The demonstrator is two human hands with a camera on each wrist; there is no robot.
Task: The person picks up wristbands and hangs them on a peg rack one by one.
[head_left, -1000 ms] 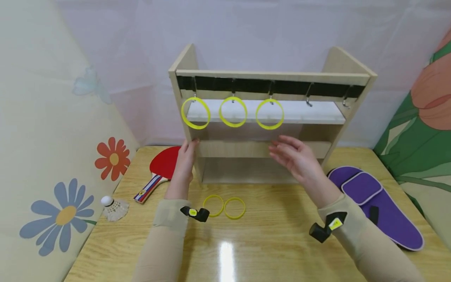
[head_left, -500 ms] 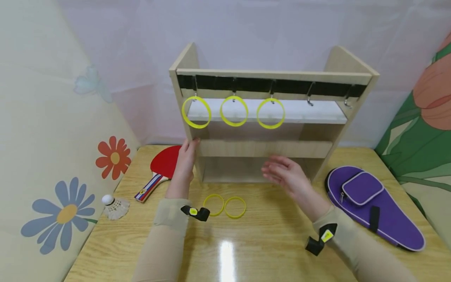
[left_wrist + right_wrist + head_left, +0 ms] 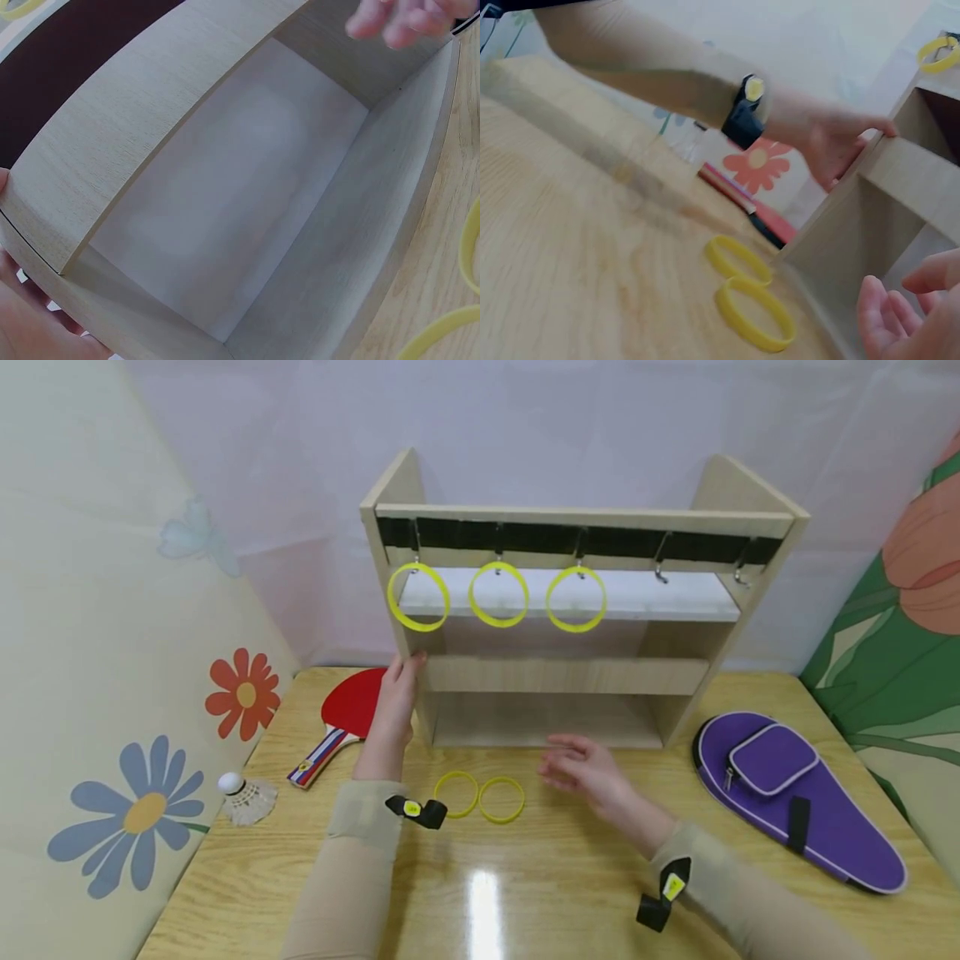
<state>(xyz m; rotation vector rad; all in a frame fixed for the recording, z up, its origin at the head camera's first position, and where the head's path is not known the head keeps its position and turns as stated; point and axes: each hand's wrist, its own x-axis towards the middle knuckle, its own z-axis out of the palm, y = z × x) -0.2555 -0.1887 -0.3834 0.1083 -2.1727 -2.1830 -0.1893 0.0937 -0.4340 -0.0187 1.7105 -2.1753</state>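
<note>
Pretty plain beige sleeves (image 3: pixel 345 885), with a slightly greyer band (image 3: pixel 365 810) near each sleeve's end. Each sleeve end's also got a chunky black camera (image 3: pixel 432 814) with a bright yellow sticker (image 3: pixel 412 808), print too tiny to read.

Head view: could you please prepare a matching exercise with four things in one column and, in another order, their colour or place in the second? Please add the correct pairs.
Things
1. Rings
2. Bag
3. Bat
4. Shuttlecock

Descriptions
A. White, furthest left on the table
B. Red, with a striped handle
C. Yellow, three hanging from hooks and two lying on the table
D. Purple, with a pocket

Pairs: 1-C, 2-D, 3-B, 4-A
</note>
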